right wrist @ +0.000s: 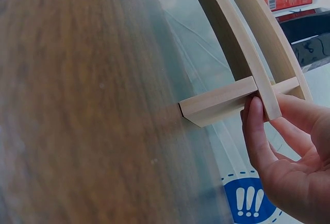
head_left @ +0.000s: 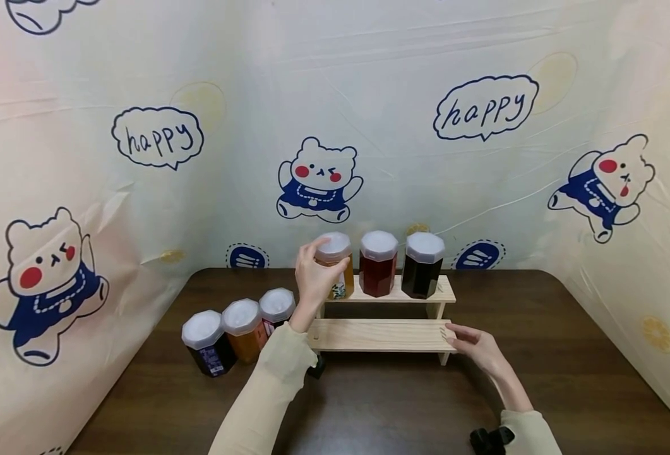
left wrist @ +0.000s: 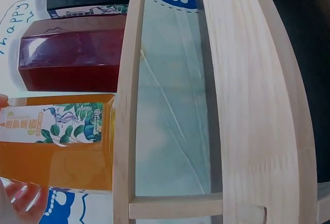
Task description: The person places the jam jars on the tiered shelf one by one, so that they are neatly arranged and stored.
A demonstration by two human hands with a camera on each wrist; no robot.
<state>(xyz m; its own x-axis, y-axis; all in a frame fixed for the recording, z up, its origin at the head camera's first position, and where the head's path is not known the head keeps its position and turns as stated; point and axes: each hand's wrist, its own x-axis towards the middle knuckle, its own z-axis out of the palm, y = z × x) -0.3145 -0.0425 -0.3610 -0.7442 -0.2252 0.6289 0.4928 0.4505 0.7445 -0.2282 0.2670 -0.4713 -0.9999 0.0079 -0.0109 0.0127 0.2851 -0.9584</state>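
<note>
The left hand [head_left: 314,278] grasps the amber jar [left wrist: 62,157] near its lid, with the thumb on the right side and the fingers bent round the left. The jar stands upright at the left end of the upper shelf [head_left: 444,289], its base right at the board; whether its full weight rests there, I cannot tell. To its right, in the same row and just apart, stand the red jar [head_left: 377,272] and then the dark jar [head_left: 422,272].

The right hand [head_left: 479,347] pinches the right end of the lower shelf [head_left: 380,335] between thumb and fingers, seemingly to steady the rack.

On the table [head_left: 369,404], left of the rack, three more jars wait in a slanting row: a black one [head_left: 209,341] nearest, an orange one [head_left: 244,332] in the middle, and a third [head_left: 278,306] farthest, partly hidden by the left arm.

The step in hand looks like seating the amber jar as third in the upper row. The next move calls for making sure its base is flat and in line with the red jar, then loosening the left fingers without tipping it; the right grip should hold the rack firm meanwhile.
</note>
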